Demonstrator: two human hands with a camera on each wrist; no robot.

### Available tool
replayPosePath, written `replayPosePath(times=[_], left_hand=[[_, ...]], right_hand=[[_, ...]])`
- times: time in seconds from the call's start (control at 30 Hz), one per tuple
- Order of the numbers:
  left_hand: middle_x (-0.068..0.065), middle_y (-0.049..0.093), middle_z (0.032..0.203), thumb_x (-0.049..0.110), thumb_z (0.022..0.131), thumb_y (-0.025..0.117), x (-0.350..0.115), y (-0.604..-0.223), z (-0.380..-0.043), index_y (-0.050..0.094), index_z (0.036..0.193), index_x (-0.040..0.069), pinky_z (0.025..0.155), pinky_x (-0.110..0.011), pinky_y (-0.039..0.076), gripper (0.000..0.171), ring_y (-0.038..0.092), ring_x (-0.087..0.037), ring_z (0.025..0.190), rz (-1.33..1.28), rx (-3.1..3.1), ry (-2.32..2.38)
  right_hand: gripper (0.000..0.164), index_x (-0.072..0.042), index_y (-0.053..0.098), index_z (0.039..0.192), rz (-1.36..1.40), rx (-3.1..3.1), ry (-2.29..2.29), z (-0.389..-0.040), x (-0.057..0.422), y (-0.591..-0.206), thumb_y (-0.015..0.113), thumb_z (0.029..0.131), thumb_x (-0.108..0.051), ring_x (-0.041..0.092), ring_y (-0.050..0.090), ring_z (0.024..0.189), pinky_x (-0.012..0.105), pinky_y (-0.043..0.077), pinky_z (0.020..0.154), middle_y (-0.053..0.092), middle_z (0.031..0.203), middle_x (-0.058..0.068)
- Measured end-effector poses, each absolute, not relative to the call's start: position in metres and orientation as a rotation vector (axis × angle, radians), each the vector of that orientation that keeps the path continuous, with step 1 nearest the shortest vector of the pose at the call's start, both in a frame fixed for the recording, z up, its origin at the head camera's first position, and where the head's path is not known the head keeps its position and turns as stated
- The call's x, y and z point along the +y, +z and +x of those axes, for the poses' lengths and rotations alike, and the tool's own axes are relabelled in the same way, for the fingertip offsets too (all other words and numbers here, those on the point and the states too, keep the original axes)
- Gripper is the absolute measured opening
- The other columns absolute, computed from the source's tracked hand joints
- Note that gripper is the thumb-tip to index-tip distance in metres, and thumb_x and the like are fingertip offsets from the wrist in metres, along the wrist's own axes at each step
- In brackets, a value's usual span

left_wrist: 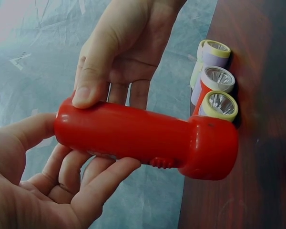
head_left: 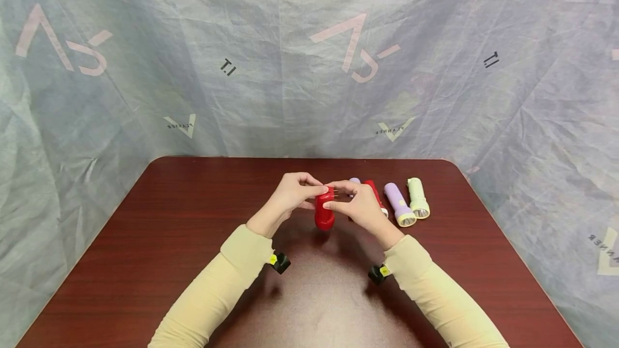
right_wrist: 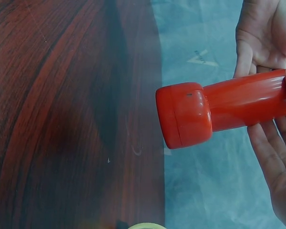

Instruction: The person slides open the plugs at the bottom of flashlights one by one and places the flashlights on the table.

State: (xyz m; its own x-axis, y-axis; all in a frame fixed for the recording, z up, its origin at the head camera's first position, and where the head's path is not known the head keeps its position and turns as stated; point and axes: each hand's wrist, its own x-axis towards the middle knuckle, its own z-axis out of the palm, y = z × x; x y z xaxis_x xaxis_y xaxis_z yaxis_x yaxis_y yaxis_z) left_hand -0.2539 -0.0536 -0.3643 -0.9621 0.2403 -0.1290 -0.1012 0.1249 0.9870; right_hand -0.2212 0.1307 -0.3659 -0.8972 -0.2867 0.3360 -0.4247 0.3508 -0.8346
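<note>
Holding the red flashlight [head_left: 324,219] above the table [head_left: 193,203], head end down, we pinch it near its tail with the left hand [head_left: 289,194] and grip it just below with the right hand [head_left: 364,205]; two thin pins [head_left: 336,195] stick out near the tail, so we'd do well to steady it firmly, work gently around them, and avoid the other flashlights [head_left: 397,200] at right.

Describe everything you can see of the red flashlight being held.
The red flashlight looks like glossy plastic: smooth body, wider head, ridged switch, thin metal-looking prongs near the upper end. The left hand and right hand hold it above the table, roughly upright, head down; its lens is hidden.
</note>
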Motion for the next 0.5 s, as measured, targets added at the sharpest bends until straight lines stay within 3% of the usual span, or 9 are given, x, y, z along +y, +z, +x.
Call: replayPosePath(times=[0.17, 0.37, 0.5], left_hand=[[-0.011, 0.065, 0.084, 0.018, 0.079, 0.077, -0.053, -0.366, -0.255, 0.066, 0.092, 0.004, 0.070, -0.046, 0.056, 0.022, 0.066, -0.021, 0.067, 0.128, 2.169, 1.891], [-0.011, 0.066, 0.084, 0.021, 0.078, 0.078, -0.053, -0.368, -0.255, 0.064, 0.090, 0.005, 0.064, -0.041, 0.058, 0.024, 0.065, -0.023, 0.066, 0.120, 2.198, 1.856], [-0.010, 0.066, 0.082, 0.022, 0.078, 0.078, -0.053, -0.367, -0.255, 0.063, 0.089, 0.006, 0.061, -0.038, 0.058, 0.024, 0.065, -0.021, 0.064, 0.127, 2.217, 1.842]], right_hand=[[0.038, -0.008, 0.069, 0.111, 0.652, -2.477, 1.619, -0.231, 0.133, -0.380, 0.080, 0.075, -0.015, 0.021, 0.066, 0.091, 0.038, 0.056, 0.075, 0.071, 0.102, 0.007], [0.037, -0.017, 0.070, 0.109, 0.641, -2.484, 1.636, -0.241, 0.135, -0.395, 0.082, 0.074, -0.023, 0.011, 0.067, 0.091, 0.028, 0.055, 0.076, 0.072, 0.101, -0.002], [0.037, -0.020, 0.071, 0.108, 0.648, -2.471, 1.621, -0.241, 0.135, -0.397, 0.082, 0.073, -0.029, 0.012, 0.066, 0.091, 0.032, 0.055, 0.077, 0.072, 0.099, -0.003]])
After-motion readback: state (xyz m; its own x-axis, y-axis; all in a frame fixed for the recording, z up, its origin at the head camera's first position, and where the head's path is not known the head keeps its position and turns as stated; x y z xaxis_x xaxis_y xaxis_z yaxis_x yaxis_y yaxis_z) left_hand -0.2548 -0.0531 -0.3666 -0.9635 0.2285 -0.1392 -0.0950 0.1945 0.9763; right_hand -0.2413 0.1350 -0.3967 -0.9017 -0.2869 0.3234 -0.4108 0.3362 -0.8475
